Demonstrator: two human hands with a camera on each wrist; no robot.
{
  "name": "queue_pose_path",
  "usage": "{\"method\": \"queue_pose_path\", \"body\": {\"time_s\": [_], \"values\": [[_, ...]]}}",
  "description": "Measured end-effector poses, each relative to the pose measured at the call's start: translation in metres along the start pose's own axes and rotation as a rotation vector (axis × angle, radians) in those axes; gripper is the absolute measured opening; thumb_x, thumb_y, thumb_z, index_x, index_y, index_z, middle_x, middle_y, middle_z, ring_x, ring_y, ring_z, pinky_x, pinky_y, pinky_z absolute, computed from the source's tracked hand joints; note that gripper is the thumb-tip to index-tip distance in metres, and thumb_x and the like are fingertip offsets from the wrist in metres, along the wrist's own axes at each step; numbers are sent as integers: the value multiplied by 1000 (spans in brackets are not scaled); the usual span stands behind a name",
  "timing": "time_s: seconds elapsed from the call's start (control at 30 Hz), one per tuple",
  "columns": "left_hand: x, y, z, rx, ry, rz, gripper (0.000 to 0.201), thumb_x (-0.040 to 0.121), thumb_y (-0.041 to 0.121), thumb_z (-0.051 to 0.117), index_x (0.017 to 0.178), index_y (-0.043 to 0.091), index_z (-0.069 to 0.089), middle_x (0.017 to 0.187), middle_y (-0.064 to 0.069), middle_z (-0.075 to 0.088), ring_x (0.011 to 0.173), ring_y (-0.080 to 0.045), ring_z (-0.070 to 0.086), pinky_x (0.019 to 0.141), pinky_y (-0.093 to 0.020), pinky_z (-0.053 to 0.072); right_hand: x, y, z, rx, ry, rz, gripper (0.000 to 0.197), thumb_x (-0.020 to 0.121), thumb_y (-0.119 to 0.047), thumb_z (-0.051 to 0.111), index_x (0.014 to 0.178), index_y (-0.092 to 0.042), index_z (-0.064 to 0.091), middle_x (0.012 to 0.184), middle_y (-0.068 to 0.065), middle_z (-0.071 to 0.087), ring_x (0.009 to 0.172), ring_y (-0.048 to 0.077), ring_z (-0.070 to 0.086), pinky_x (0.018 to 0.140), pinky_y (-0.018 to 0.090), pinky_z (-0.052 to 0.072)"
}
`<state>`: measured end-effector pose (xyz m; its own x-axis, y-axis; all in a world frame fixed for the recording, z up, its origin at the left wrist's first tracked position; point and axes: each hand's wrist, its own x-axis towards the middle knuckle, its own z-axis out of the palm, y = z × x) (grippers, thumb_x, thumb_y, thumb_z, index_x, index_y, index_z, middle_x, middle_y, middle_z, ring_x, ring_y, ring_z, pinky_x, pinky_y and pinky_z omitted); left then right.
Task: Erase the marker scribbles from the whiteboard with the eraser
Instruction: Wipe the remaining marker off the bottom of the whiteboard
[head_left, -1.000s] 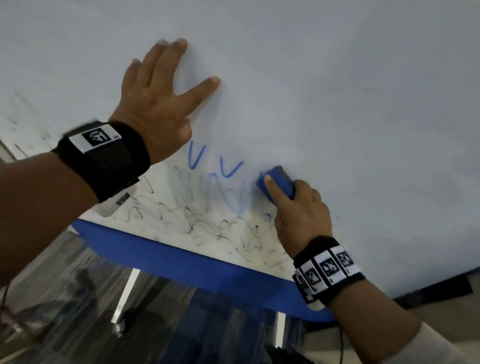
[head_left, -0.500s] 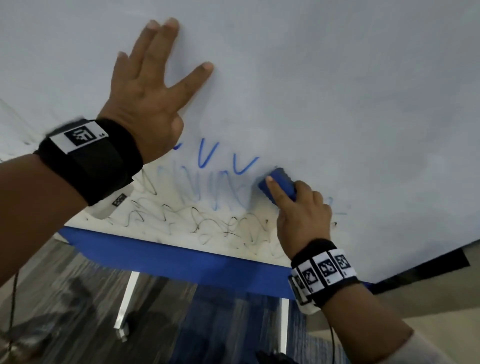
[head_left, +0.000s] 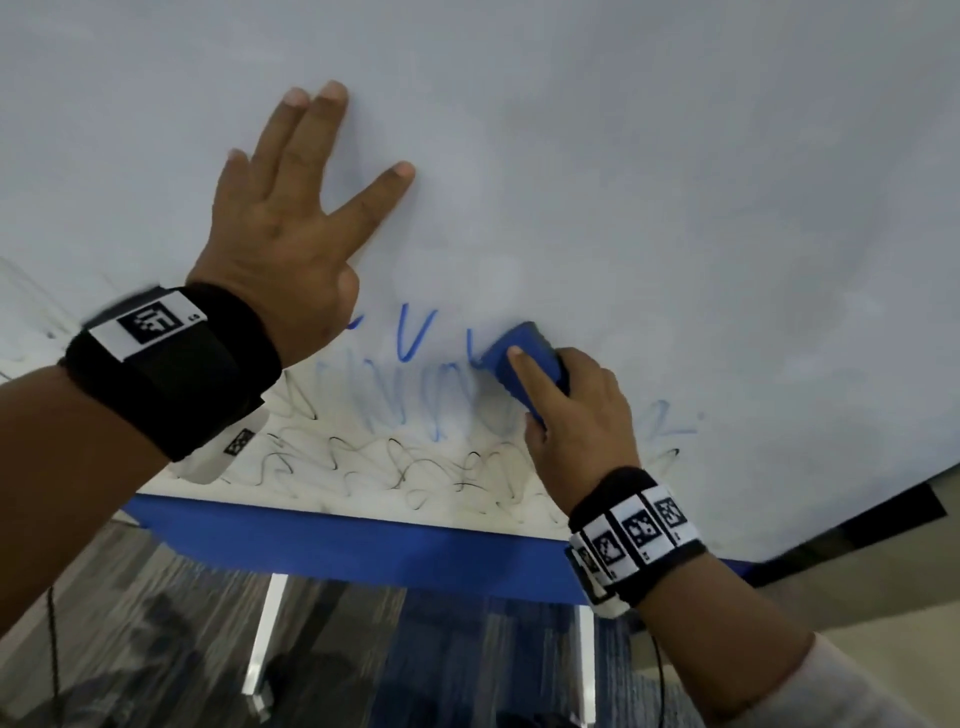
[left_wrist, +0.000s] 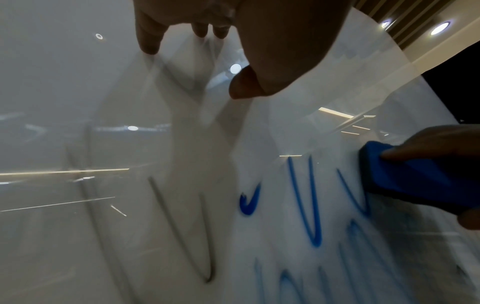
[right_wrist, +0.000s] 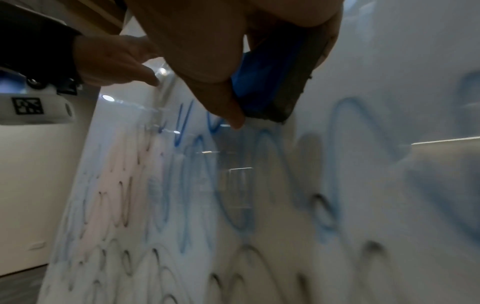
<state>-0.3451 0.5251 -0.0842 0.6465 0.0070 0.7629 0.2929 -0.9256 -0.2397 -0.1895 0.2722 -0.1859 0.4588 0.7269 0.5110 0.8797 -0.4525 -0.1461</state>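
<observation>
Head view: the right hand (head_left: 582, 415) grips the blue eraser (head_left: 524, 364) against the whiteboard (head_left: 675, 182), above its blue bottom edge; bright blue scribbles (head_left: 410, 338) lie just to its left, toward the left hand (head_left: 280, 244), which is pressed flat with fingers spread.

Left wrist view: the eraser (left_wrist: 405, 176) touches the nearest stroke.

Right wrist view: smeared blue and black loops (right_wrist: 233, 205) remain below the eraser's dark felt (right_wrist: 293, 94).
</observation>
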Motion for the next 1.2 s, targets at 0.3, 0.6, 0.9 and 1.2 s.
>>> {"method": "queue_pose_path", "body": {"time_s": [0.3,0.6,0.9,1.2], "values": [[-3,8,-1,-5,-38,-50,84,68,6,48,151,18,48,162,-34,23,150,-52,24,100,-62,41,-9,28,-18,72,222,81,73,70,-8,77,137,-21,51,110,5,36,93,22,41,77,31,44],[-6,2,8,-43,-39,-50,80,74,16,47,154,16,45,166,-28,12,153,-52,15,116,-70,27,-105,138,-4,181,297,702,81,78,-10,76,146,-31,38,125,14,41,110,29,46,96,31,38],[-5,6,1,-68,-61,-66,78,76,12,46,153,15,45,164,-28,12,151,-57,14,126,-57,14,-61,54,24,266,285,332,74,73,-8,78,139,-26,50,115,2,39,97,22,46,80,37,51],[-5,9,-6,-95,-77,-80,83,69,4,43,151,17,47,162,-35,21,151,-52,20,108,-71,37,-48,8,26,178,159,167,74,69,-17,84,135,-27,53,113,-3,40,92,19,47,67,30,50]]}}
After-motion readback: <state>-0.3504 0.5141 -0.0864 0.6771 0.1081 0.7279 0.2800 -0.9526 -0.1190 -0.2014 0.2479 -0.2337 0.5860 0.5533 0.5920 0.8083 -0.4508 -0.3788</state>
